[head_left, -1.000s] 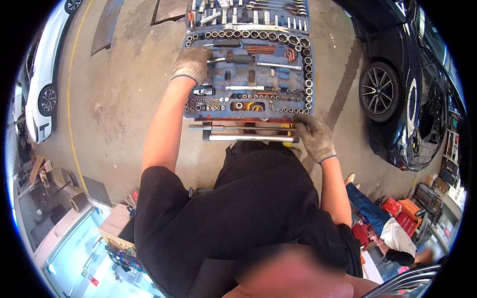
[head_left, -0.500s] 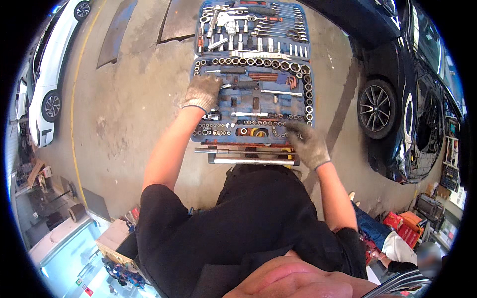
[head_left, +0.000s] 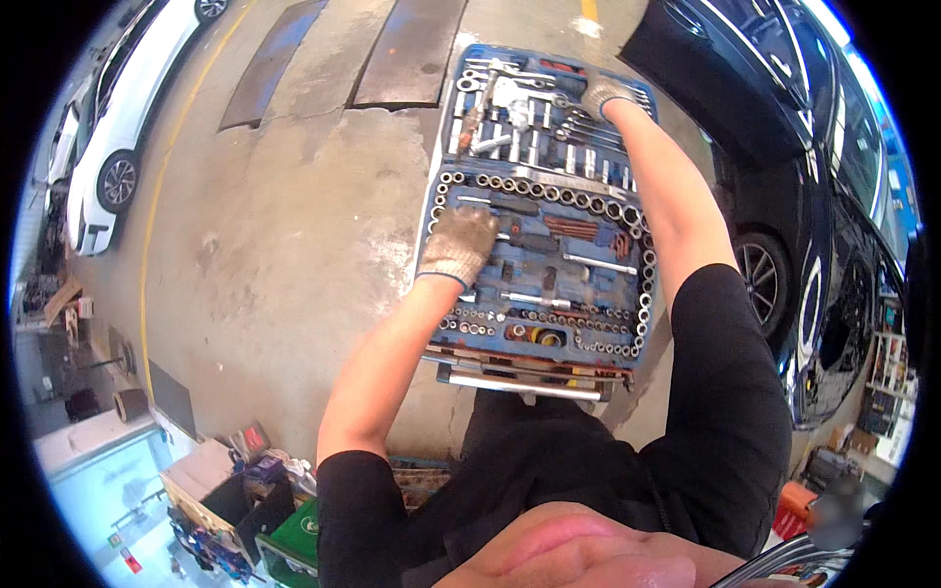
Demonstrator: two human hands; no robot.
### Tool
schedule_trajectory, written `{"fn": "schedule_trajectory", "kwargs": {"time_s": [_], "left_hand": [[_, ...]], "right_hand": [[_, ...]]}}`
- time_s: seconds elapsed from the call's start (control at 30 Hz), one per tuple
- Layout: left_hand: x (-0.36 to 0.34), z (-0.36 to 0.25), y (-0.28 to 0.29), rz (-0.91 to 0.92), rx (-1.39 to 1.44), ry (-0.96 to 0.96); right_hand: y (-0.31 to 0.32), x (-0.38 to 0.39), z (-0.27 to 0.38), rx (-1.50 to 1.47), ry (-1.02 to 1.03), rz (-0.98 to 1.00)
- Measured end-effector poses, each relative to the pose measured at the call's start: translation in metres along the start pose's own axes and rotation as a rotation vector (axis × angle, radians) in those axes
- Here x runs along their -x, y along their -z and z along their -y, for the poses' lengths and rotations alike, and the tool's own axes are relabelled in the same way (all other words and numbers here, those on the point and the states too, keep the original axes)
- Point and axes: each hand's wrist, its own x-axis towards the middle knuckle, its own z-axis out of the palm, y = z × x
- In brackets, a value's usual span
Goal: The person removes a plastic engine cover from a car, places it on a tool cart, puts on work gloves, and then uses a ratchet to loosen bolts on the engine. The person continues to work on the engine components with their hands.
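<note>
Gloved left hand (head_left: pixel 463 241) over blue tool case (head_left: pixel 593 284), gloved right hand (head_left: pixel 600 96) by wrenches (head_left: pixel 591 129) — whether either grasps anything, cannot tell

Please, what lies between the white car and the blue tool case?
In the head view, between the white car and the blue tool case lie stained floor, a painted yellow line and, farther up, dark floor plates.

Short black sleeves (head_left: pixel 730 333) – grubby beige gloves (head_left: pixel 459 247)
</note>
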Motion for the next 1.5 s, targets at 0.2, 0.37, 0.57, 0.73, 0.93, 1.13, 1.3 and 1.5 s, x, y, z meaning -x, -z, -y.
{"fn": "schedule_trajectory", "kwargs": {"time_s": [0.2, 0.37, 0.57, 0.73, 0.93, 1.13, 1.3, 1.5], "left_hand": [[0.009, 0.005, -0.01, -0.068, 0.163, 0.121], [0.022, -0.005, 0.025, -0.068, 0.492, 0.316], [0.038, -0.028, 0.071, -0.825, 0.705, 0.392], [0.037, -0.085, 0.132, -0.518, 1.041, 0.168], [0.067, -0.159, 0.112, -0.052, 0.824, -0.097], [0.086, -0.179, 0.118, 0.18, 0.675, -0.227], [0.07, -0.098, 0.071, 0.117, 0.781, -0.039], [0.069, -0.122, 0.087, -0.057, 0.797, -0.344]], "right_hand": [[0.025, 0.005, 0.035, 0.03, 0.116, 0.016], [0.084, 0.039, 0.025, 0.009, 0.034, 0.112], [0.128, 0.176, -0.039, -0.24, 0.097, -0.525], [0.115, 0.331, -0.068, -0.423, 0.055, -0.617], [0.102, 0.454, -0.056, -1.17, -0.14, 0.127], [0.067, 0.506, -0.048, -1.172, -0.252, -0.004], [0.063, 0.528, -0.092, -1.287, -0.488, -0.327], [0.058, 0.522, -0.054, -1.001, -0.391, -0.112]]}}
